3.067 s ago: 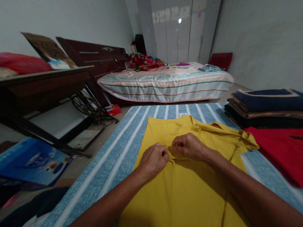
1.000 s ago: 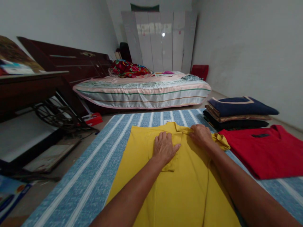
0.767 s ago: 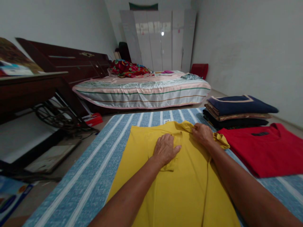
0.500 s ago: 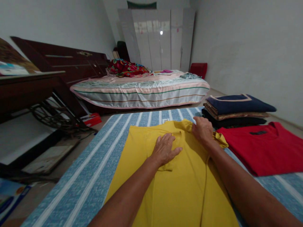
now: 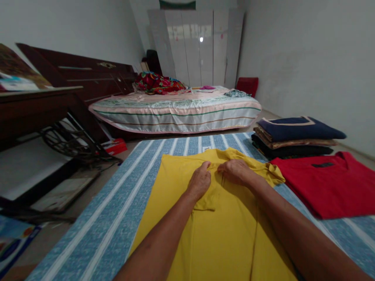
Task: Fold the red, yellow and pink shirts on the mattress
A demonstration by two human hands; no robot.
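Observation:
A yellow shirt (image 5: 225,238) lies spread on a blue-and-white striped mattress (image 5: 117,199), its far part partly folded inward. My left hand (image 5: 200,181) is closed on the cloth near the folded sleeve, thumb and fingers pinched together. Just to its right, my right hand (image 5: 235,171) also pinches the shirt, its fingertips hidden against the fabric. One yellow sleeve end sticks out to the right beyond the right wrist. A folded red shirt (image 5: 328,187) lies to the right of the yellow one.
Beyond the red shirt stands a stack of folded clothes (image 5: 299,130), dark blue on top. A bed (image 5: 175,117) with a red floral blanket (image 5: 159,84) is ahead. To the left stands a sewing machine table (image 5: 38,101); a grey wardrobe (image 5: 193,50) is at the back.
My right hand has moved left from the shirt's right edge toward its middle and now pinches the cloth. My left hand has gone from lying flat to closed on the fabric.

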